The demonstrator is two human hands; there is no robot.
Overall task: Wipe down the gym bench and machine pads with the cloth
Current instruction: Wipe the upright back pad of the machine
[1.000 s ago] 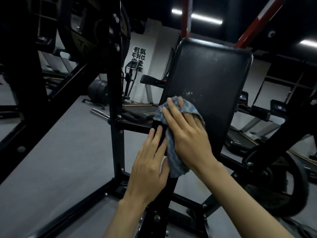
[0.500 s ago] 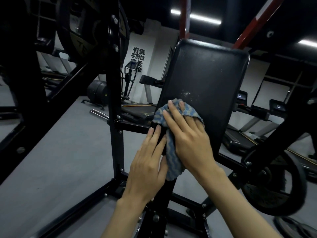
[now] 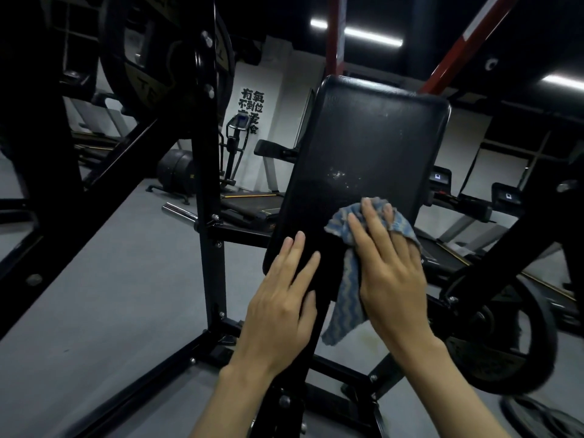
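Observation:
A black padded machine pad (image 3: 366,143) stands tilted in front of me, with a patch of pale specks near its middle. My right hand (image 3: 390,273) presses a blue-grey wavy-striped cloth (image 3: 349,289) flat against the pad's lower right part; the cloth's tail hangs below the hand. My left hand (image 3: 281,308) rests flat on the pad's lower left edge, fingers together and extended, holding nothing.
The machine's black steel frame (image 3: 208,216) rises left of the pad, with a weight plate (image 3: 164,61) high up. Another plate (image 3: 499,336) hangs low at the right. A chrome bar end (image 3: 178,213) juts out left. Treadmills (image 3: 455,248) stand behind on grey floor.
My right hand has slid the cloth rightward across the pad, away from the left edge. My left hand has shifted slightly up onto the pad's lower left corner.

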